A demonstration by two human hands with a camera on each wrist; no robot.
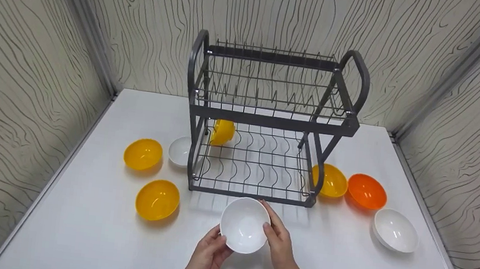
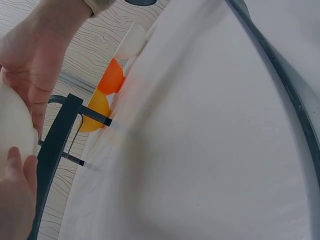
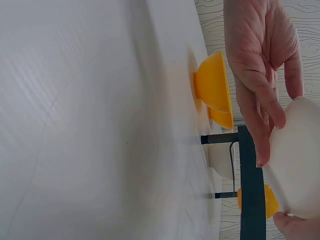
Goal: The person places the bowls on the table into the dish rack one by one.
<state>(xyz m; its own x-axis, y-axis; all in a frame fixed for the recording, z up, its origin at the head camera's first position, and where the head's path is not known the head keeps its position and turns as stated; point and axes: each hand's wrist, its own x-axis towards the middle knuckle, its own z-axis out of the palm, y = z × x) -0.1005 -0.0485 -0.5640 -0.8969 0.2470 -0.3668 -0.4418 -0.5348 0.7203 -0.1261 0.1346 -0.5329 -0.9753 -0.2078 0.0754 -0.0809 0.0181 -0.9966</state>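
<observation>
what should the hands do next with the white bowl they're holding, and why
Probably ease the white bowl forward, tipping it onto its edge, toward the lower tier of the rack. The left hand and right hand hold it just in front of that tier, where a yellow bowl sits tipped on its side.

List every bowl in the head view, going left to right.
Rear-left yellow bowl, front-left yellow bowl, partly hidden white bowl, inner yellow bowl in the rack, central white bowl held by the left hand and right hand, right-side yellow bowl, orange bowl, far-right white bowl.
</observation>
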